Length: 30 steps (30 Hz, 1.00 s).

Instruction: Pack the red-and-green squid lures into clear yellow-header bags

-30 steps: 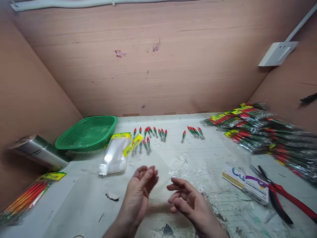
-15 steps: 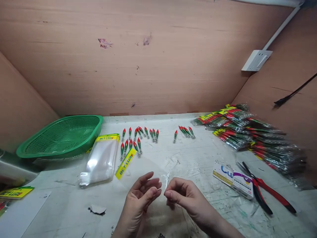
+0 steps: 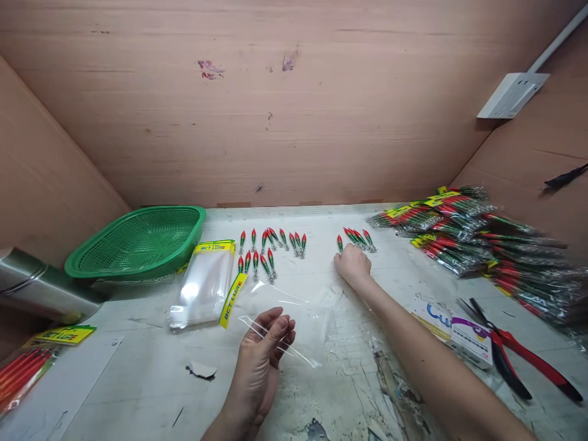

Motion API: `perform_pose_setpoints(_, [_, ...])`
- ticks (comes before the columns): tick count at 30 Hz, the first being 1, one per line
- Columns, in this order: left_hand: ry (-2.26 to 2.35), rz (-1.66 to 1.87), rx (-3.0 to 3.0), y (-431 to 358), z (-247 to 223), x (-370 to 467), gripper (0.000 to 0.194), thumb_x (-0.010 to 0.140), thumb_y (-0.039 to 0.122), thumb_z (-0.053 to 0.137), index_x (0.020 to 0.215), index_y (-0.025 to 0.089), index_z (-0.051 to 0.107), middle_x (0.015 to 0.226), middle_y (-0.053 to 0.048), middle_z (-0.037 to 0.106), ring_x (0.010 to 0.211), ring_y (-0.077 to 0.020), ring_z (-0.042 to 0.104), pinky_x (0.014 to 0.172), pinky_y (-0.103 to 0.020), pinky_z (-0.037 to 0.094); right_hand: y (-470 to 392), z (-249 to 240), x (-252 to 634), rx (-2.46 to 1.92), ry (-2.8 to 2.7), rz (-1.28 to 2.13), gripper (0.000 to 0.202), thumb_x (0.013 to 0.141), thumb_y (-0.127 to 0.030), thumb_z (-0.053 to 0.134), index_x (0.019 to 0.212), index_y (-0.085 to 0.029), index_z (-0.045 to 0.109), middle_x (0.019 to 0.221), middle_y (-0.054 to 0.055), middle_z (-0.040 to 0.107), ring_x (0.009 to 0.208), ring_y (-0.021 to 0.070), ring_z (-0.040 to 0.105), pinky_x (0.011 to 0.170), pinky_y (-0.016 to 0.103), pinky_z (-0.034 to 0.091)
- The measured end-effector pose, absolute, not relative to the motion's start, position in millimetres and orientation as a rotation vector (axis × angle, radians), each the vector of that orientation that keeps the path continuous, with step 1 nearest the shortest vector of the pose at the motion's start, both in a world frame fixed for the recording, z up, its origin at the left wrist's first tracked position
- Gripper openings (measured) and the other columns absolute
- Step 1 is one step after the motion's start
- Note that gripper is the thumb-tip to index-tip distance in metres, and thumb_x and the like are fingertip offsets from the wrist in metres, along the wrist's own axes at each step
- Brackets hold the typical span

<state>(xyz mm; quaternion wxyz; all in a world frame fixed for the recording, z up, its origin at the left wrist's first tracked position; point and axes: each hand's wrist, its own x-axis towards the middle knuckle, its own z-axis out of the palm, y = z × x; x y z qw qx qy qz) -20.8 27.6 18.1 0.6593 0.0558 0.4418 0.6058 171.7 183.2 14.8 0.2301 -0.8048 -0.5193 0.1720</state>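
My left hand is pinched shut on a clear plastic bag in the front middle. This bag's yellow printed header points to the left. My right hand reaches farther back on the table, its curled fingers at the hook end of a single red-and-green fishing lure. The fingertips are partly hidden, and they cover that lure's lower end. Several similar lures lie just beyond this hand. More loose lures are laid out behind the bag.
A stack of clear header bags lies beside a green basket. Packed lures are heaped at the right. Red-handled pliers and a small white box lie by my right forearm. A metal cylinder stands left.
My right hand has moved away from my left hand, forward and right to the lures. My left hand has closed from loosely spread fingers to a pinch. The view has shifted left.
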Motion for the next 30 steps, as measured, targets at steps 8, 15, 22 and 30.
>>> perform_pose_setpoints(8, [1.026, 1.363, 0.062, 29, 18, -20, 0.019, 0.074, -0.002, 0.067, 0.086, 0.012, 0.064, 0.071, -0.003, 0.069, 0.066, -0.0115, 0.068, 0.063, -0.019, 0.057, 89, 53, 231, -1.874, -1.515, 0.991, 0.027, 0.087, -0.036, 0.049, 0.09, -0.013, 0.063, 0.083, 0.009, 0.065, 0.067, 0.017, 0.061, 0.057, 0.025, 0.049])
perform_pose_setpoints(15, [1.035, 1.332, 0.07, 27, 13, -16, 0.02, 0.072, 0.0, 0.069, 0.087, 0.013, 0.064, 0.072, -0.003, 0.07, 0.067, -0.0118, 0.069, 0.064, -0.019, 0.057, -8, 57, 212, -1.384, -1.857, 0.673, 0.02, 0.089, -0.035, 0.056, 0.101, -0.02, 0.064, 0.079, 0.003, 0.06, 0.067, 0.0131, 0.058, 0.058, 0.021, 0.048])
perform_pose_setpoints(22, [0.99, 1.243, 0.184, 24, 15, -17, 0.036, 0.054, 0.014, 0.086, 0.084, 0.013, 0.065, 0.074, -0.003, 0.071, 0.069, -0.0138, 0.069, 0.064, -0.021, 0.057, -6, 39, 177, -1.215, -1.966, 0.169, 0.016, 0.091, -0.017, 0.05, 0.105, -0.017, 0.058, 0.078, 0.003, 0.054, 0.069, 0.0132, 0.055, 0.06, 0.023, 0.046])
perform_pose_setpoints(30, [1.003, 1.232, 0.189, 24, 15, -17, 0.042, 0.052, 0.019, 0.088, 0.089, 0.015, 0.067, 0.078, -0.004, 0.072, 0.07, -0.0138, 0.069, 0.067, -0.022, 0.056, -10, 43, 173, -1.145, -1.98, 0.184, 0.02, 0.091, -0.014, 0.051, 0.109, -0.018, 0.057, 0.08, 0.005, 0.053, 0.072, 0.0154, 0.052, 0.06, 0.026, 0.046])
